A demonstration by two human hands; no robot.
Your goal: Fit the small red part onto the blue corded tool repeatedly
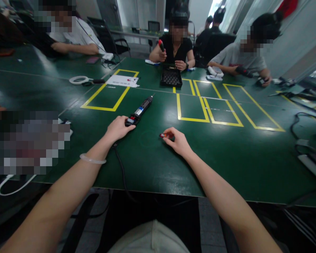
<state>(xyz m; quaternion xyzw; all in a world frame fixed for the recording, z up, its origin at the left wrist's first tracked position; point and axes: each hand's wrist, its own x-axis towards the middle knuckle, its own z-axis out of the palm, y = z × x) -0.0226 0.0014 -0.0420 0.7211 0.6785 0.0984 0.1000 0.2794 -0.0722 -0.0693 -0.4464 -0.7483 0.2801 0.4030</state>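
My left hand is closed around the rear end of a dark electric screwdriver. Its housing seems opened, with a blue-and-silver part and some red showing inside, and its thin tip points away to the upper right. A black cable runs from near my left wrist over the table's front edge. To the right of the tool, my right hand pinches a small red-and-orange part between thumb and fingers, just above or on the green table; its exact kind is too small to tell.
Yellow tape rectangles mark the table. A black tray, a white paper and a round white magnifier lie farther off. Dark cables spread at the right. Several co-workers sit around; one holds a red-tipped tool.
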